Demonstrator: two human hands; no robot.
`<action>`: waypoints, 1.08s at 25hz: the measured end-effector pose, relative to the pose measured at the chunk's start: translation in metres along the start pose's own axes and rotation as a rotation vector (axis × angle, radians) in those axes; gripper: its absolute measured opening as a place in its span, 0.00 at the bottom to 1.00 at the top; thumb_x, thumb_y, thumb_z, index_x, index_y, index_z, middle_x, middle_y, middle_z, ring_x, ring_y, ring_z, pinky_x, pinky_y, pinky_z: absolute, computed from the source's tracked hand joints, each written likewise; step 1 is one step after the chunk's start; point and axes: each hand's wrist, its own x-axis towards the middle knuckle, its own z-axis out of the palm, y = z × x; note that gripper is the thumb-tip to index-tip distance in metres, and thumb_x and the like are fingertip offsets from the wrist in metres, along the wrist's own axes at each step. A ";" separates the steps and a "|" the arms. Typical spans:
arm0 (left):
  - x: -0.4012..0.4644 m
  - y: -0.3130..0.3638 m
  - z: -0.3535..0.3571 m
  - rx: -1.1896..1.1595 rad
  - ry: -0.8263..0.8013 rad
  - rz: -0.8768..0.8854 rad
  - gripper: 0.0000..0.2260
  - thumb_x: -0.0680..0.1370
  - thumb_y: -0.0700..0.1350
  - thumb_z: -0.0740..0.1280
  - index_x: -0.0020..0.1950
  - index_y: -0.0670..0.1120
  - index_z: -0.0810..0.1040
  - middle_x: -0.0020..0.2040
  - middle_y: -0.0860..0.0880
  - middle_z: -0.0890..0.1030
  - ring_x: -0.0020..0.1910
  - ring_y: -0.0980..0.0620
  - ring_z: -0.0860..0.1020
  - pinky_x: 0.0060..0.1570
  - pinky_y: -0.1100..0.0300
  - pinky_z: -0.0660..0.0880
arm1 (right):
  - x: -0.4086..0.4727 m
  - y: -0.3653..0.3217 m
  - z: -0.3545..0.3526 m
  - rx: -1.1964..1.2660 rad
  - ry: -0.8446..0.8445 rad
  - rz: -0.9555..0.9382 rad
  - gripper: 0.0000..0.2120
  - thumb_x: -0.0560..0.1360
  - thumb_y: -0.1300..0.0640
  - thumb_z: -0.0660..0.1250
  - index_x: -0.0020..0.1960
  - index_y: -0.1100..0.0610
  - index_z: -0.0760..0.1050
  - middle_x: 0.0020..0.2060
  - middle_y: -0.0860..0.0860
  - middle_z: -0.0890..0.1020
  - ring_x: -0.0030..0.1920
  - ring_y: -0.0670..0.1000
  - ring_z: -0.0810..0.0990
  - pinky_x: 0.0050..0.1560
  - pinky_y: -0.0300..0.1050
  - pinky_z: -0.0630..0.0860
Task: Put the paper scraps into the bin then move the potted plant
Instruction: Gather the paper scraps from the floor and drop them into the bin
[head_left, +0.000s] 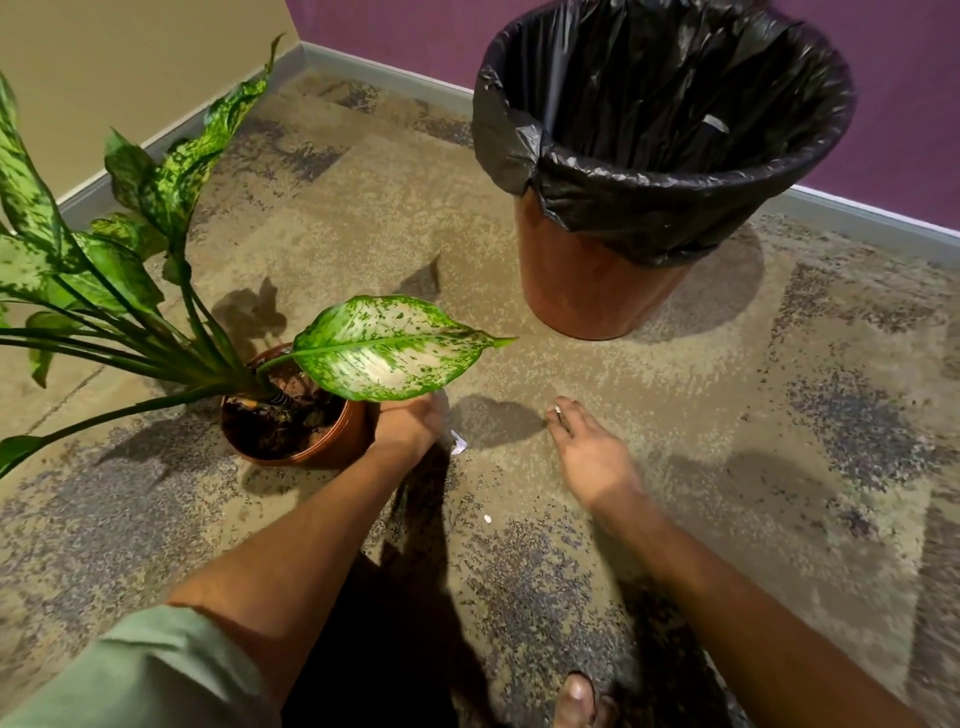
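The potted plant (291, 415), a brown plastic pot with long speckled green leaves, stands on the carpet at the left. My left hand (408, 423) is wrapped around the pot's right side. My right hand (584, 449) is low over the carpet to the right, its fingertips pinched on a small white paper scrap (557, 410). One white paper scrap (458, 443) lies just right of my left hand. A smaller paper scrap (487, 518) lies nearer to me. The bin (597, 291), brown with a black liner, stands at the upper right, its mouth wide.
A beige wall and a purple wall meet in the far corner, with a grey skirting board (384, 70) along both. My bare foot (579, 701) shows at the bottom edge. Patterned carpet covers the floor between the plant and the bin.
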 end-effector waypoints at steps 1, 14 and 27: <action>-0.007 0.006 0.002 0.048 0.027 0.031 0.14 0.82 0.42 0.57 0.65 0.41 0.74 0.61 0.42 0.78 0.58 0.44 0.76 0.46 0.66 0.69 | -0.004 -0.001 0.000 -0.004 -0.028 0.008 0.39 0.72 0.76 0.57 0.77 0.57 0.46 0.77 0.55 0.46 0.77 0.54 0.49 0.73 0.47 0.60; -0.031 0.001 0.017 0.010 0.075 0.230 0.35 0.70 0.65 0.67 0.74 0.55 0.62 0.75 0.42 0.55 0.72 0.36 0.53 0.66 0.39 0.63 | -0.046 -0.005 0.002 0.061 -0.007 -0.013 0.30 0.74 0.70 0.61 0.73 0.54 0.61 0.73 0.53 0.62 0.72 0.52 0.62 0.60 0.47 0.77; -0.043 0.034 0.016 0.212 0.030 0.280 0.05 0.77 0.38 0.65 0.51 0.40 0.79 0.50 0.43 0.81 0.46 0.47 0.80 0.44 0.59 0.74 | -0.027 0.005 -0.009 0.104 0.131 -0.049 0.13 0.74 0.69 0.65 0.54 0.56 0.78 0.47 0.50 0.79 0.42 0.45 0.76 0.46 0.40 0.81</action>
